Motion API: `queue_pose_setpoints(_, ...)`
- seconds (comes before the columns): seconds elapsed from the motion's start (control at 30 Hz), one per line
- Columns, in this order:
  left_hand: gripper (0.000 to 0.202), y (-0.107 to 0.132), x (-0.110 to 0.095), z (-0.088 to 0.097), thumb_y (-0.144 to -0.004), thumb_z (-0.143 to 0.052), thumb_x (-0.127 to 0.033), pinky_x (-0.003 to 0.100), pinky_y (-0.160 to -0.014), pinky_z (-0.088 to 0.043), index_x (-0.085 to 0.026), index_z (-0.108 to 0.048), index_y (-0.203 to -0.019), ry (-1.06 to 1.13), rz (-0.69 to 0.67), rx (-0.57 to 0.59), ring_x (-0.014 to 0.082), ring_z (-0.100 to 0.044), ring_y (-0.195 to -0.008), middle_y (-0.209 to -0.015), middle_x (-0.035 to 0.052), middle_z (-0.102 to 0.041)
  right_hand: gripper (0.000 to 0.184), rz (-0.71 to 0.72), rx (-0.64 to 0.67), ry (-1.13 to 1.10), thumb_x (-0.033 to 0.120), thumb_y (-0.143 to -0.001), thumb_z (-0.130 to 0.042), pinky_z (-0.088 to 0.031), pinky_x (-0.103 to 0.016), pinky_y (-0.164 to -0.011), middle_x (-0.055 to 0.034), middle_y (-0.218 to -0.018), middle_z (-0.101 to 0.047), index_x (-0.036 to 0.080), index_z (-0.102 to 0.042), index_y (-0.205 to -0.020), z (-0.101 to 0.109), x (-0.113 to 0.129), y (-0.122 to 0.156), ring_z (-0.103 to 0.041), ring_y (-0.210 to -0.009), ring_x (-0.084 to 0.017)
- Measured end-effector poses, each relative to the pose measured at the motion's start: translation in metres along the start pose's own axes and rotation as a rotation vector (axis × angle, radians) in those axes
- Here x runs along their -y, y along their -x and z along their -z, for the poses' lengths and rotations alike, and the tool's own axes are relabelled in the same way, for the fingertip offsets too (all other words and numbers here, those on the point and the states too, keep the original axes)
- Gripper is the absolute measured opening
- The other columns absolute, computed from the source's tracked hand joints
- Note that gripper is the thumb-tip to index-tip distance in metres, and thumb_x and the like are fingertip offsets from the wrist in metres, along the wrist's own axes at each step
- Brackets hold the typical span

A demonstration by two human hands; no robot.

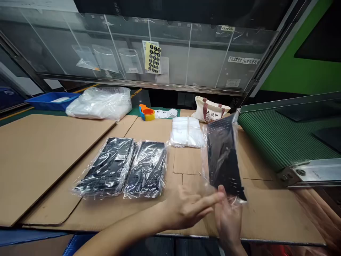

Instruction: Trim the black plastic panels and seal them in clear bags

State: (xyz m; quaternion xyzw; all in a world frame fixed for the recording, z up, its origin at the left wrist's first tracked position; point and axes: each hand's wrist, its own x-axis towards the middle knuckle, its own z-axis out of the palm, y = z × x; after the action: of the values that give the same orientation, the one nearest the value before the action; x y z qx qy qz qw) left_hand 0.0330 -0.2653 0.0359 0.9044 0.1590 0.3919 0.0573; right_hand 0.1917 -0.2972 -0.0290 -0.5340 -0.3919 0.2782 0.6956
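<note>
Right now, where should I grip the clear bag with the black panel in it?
Likely the lower end, from the near side, where your right hand is. The black panel looks flat and stiff inside the clear bag, while the bag's loose plastic edge would slip. Your open left hand is beside it.

Tabletop (32, 113) with green mat, mostly covered by overlapping flat cardboard sheets (53, 167). On cardboard, side by side: two clear-bagged black packs (106, 167). Just right, banded white stack (187, 132). Along back edge: bulging plastic sack (99, 104), blue plastic tray (52, 100), orange-and-blue tape dispenser (147, 112), label strip (165, 113), canvas tote bag (210, 110).
</note>
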Motion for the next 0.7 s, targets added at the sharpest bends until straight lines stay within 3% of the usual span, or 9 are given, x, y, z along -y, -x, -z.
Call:
queue_pose_setpoints(0.1, 0.059, 0.009, -0.001, 0.011, -0.093, -0.053, -0.046, 0.021, -0.047, -0.042, -0.016, -0.034, -0.141, 0.460, 0.399, -0.003, 0.0093, -0.052, -0.049, -0.067, -0.0026, -0.062, 0.031, 0.482, 0.145, 0.304, 0.026, -0.092, -0.056, -0.054, -0.046, -0.096, -0.0095, -0.123, -0.068, 0.024, -0.065, -0.121, 0.004, 0.008, -0.007, -0.064, -0.115, -0.028)
queue_pose_setpoints(0.2, 0.064, 0.011, -0.002, 0.019, -0.083, -0.057, -0.064, 0.020, -0.043, -0.039, -0.015, -0.047, -0.123, 0.909, 0.799, -0.043, 0.0095, -0.050, -0.049, -0.065, -0.0019, -0.058, 0.039, 0.905, 0.316, 0.476, 0.020, -0.096, -0.044, -0.041, -0.055, -0.108, -0.0095, -0.135, -0.060, 0.025, -0.057, -0.132, 0.004, 0.017, -0.012, -0.054, -0.127, -0.028)
queue_pose_setpoints(0.27, 0.055, 0.011, -0.004, 0.022, -0.080, -0.060, -0.065, 0.019, -0.042, -0.035, -0.014, -0.054, -0.098, 1.044, 0.992, -0.052, 0.0092, -0.048, -0.046, -0.057, -0.0031, -0.054, 0.041, 1.031, 0.381, 0.559, 0.018, -0.098, -0.038, -0.038, -0.053, -0.111, -0.0100, -0.129, -0.065, 0.023, -0.055, -0.135, 0.003, 0.022, -0.013, -0.053, -0.128, -0.026)
queue_pose_setpoints(0.33, 0.050, 0.013, -0.007, 0.023, -0.080, -0.060, -0.064, 0.019, -0.042, -0.033, -0.016, -0.051, -0.078, 1.059, 1.100, -0.034, 0.0087, -0.046, -0.045, -0.050, -0.0031, -0.050, 0.040, 1.083, 0.408, 0.591, 0.016, -0.098, -0.037, -0.038, -0.049, -0.112, -0.0099, -0.121, -0.069, 0.020, -0.056, -0.133, 0.001, 0.023, -0.012, -0.053, -0.128, -0.024)
queue_pose_setpoints(0.43, 0.049, 0.017, -0.012, 0.024, -0.082, -0.060, -0.062, 0.019, -0.045, -0.034, -0.015, -0.052, -0.071, 1.086, 1.111, 0.008, 0.0080, -0.046, -0.047, -0.052, -0.0019, -0.051, 0.038, 1.061, 0.386, 0.556, 0.018, -0.099, -0.039, -0.037, -0.048, -0.113, -0.0077, -0.119, -0.070, 0.023, -0.059, -0.131, 0.000, 0.024, -0.010, -0.056, -0.125, -0.024)
queue_pose_setpoints(0.57, 0.055, 0.025, -0.001, 0.029, -0.077, -0.066, -0.063, 0.022, -0.055, -0.046, -0.015, -0.061, -0.103, 1.251, 0.811, 0.142, 0.0115, -0.056, -0.061, -0.077, 0.0042, -0.063, 0.029, 0.750, 0.391, 0.398, 0.033, -0.096, -0.048, -0.035, -0.054, -0.113, -0.0003, -0.117, -0.071, 0.034, -0.067, -0.118, -0.001, 0.032, -0.006, -0.061, -0.119, -0.026)
queue_pose_setpoints(0.63, 0.062, 0.029, 0.011, 0.028, -0.077, -0.064, -0.065, 0.026, -0.062, -0.051, -0.017, -0.060, -0.116, 1.244, 0.675, 0.039, 0.0162, -0.062, -0.074, -0.089, 0.0087, -0.067, 0.024, 0.538, 0.358, 0.266, 0.038, -0.093, -0.053, -0.037, -0.057, -0.110, -0.0002, -0.111, -0.073, 0.035, -0.073, -0.106, -0.005, 0.040, -0.002, -0.064, -0.115, -0.028)
queue_pose_setpoints(0.7, 0.059, 0.030, 0.023, 0.024, -0.083, -0.060, -0.061, 0.032, -0.079, -0.053, -0.020, -0.057, -0.125, 1.132, 0.675, -0.224, 0.0226, -0.063, -0.101, -0.108, 0.0133, -0.067, 0.020, 0.365, 0.351, 0.121, 0.041, -0.088, -0.060, -0.043, -0.055, -0.106, -0.0022, -0.108, -0.074, 0.033, -0.076, -0.097, -0.011, 0.047, 0.006, -0.066, -0.111, -0.030)
